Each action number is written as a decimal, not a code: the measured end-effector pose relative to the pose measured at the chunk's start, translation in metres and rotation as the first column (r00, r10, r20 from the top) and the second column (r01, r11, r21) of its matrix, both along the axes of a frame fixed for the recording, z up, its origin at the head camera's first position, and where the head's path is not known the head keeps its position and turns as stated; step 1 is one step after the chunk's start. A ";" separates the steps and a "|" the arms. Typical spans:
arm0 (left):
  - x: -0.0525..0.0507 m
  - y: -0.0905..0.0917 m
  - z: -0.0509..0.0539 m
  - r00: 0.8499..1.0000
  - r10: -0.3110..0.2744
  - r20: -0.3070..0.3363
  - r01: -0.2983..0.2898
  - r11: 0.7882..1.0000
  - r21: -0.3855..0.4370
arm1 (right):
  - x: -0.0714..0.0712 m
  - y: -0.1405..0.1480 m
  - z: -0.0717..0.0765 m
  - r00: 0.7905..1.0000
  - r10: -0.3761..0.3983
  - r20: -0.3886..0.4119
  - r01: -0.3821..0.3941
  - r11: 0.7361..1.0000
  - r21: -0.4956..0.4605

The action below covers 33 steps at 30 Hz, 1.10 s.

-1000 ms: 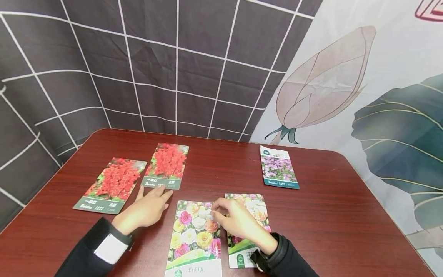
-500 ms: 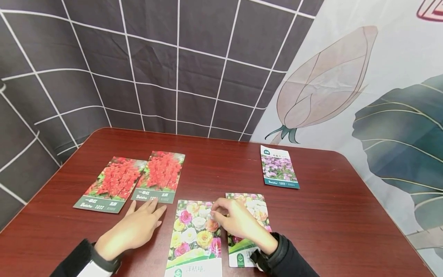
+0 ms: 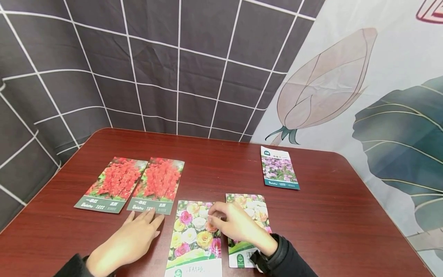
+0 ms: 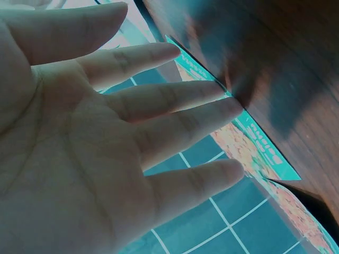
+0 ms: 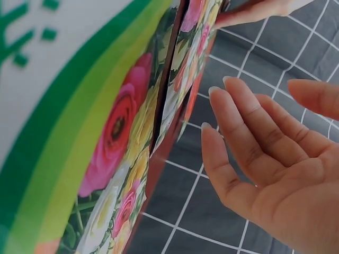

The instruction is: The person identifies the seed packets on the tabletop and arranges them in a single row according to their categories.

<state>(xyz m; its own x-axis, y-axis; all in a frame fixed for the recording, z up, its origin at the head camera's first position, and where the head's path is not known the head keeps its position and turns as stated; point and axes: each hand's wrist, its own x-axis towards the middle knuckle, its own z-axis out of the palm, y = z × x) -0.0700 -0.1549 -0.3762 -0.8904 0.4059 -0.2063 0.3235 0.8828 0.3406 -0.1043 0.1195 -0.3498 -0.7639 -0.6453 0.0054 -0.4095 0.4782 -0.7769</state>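
My left hand [image 3: 125, 239] touches the lower edge of a red-flower seed packet [image 3: 160, 181] with spread, straight fingertips. That packet lies beside a matching red-flower seed packet [image 3: 116, 181] on its left. In the left wrist view the palm [image 4: 79, 143] shows with nothing held. My right hand [image 3: 237, 225], its fingers loosely bent, hovers over two packets of multicoloured blooms: one at left [image 3: 194, 234] and one at right [image 3: 254, 209], which the hand and wrist partly cover. The right wrist view shows this hand [image 5: 275, 153] holding nothing, apart from the packets.
A smaller purple-flower packet [image 3: 280, 167] lies at the table's back right. The reddish-brown table [image 3: 332, 215] ends at a dark gridded cloth [image 3: 145, 69] behind and a white cloth printed with a bud [image 3: 325, 80] at right.
My left hand has slid the right red-flower packet down and left, toward me, until it lies level with and close beside the other one. The right hand has barely moved.
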 end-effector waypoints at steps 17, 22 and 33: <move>0.007 0.001 -0.001 0.999 0.023 0.033 -0.023 1.000 0.014 | 0.000 0.001 -0.003 0.999 0.033 -0.013 -0.033 0.999 -0.009; 0.007 0.002 0.000 0.999 0.033 0.043 -0.033 0.999 0.012 | 0.000 0.001 -0.004 0.999 0.041 -0.011 -0.041 0.999 -0.015; 0.006 0.002 0.004 0.993 0.066 0.095 -0.066 0.998 -0.003 | 0.001 0.000 -0.005 0.998 0.053 -0.021 -0.054 0.998 -0.013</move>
